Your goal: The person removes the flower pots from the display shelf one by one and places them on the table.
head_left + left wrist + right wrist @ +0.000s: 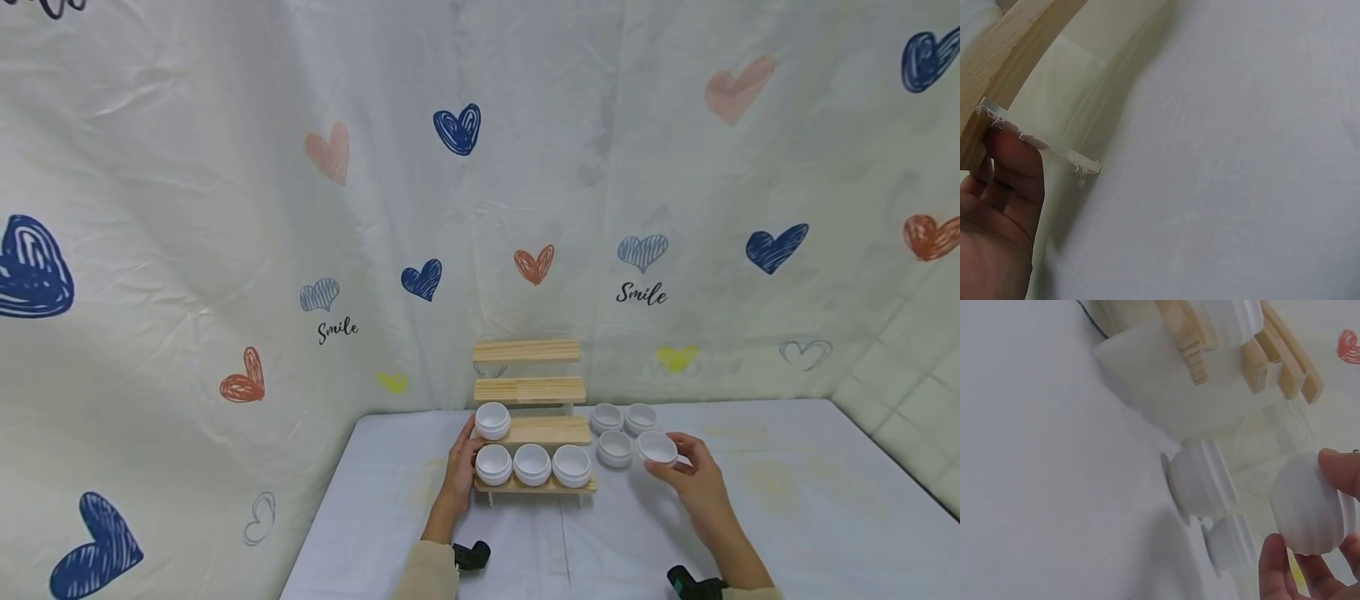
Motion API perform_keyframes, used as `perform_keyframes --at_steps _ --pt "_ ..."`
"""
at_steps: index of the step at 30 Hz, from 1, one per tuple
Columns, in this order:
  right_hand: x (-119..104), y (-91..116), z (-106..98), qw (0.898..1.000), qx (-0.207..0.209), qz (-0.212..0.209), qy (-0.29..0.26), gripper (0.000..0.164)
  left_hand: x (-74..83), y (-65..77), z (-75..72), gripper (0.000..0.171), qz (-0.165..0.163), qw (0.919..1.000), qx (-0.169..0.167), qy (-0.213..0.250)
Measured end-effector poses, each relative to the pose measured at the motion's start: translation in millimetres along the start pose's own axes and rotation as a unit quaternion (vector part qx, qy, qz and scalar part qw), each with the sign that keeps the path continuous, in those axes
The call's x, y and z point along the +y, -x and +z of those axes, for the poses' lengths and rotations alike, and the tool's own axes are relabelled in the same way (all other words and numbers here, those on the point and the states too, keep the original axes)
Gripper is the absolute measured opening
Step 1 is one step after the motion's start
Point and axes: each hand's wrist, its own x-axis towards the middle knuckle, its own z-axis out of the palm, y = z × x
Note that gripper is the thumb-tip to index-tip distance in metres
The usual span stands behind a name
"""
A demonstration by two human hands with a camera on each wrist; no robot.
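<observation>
A stepped wooden stand has several shelves. Three white ribbed bowls, one of them the middle bowl, sit in a row on its lowest shelf, and another white bowl is at the left end of the shelf above. My left hand holds the stand's left side, its fingers curled at the shelf's end under the wood. To the right of the stand, my right hand pinches a white bowl between thumb and fingers, raised above the table.
Three more white bowls, the nearest bowl among them, stand on the white-covered table just right of the stand. Behind rises a pale curtain printed with hearts. Dark wrist devices, such as the device, are at both wrists.
</observation>
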Motion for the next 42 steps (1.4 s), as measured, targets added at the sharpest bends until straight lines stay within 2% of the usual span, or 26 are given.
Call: perform_keyframes --at_steps 18,27,35,42 --pt "3 -12 -7 0.998 0.005 0.027 0.059 0.076 -3.1 -1.5 -0.4 0.062 -0.004 1.0 0.002 0.002" --pt "11 -25 -9 0.994 -0.014 0.048 0.102 0.081 -4.2 -3.1 -0.8 0.063 -0.008 0.9999 0.006 -0.003" --pt "24 -37 -10 0.992 -0.031 0.047 0.115 0.079 -4.8 -2.4 -0.6 0.063 -0.007 1.0 0.006 0.002" --pt "27 -46 -10 0.989 -0.039 0.053 0.131 0.08 -4.0 -0.5 -0.1 0.063 -0.009 0.9999 0.004 0.001"
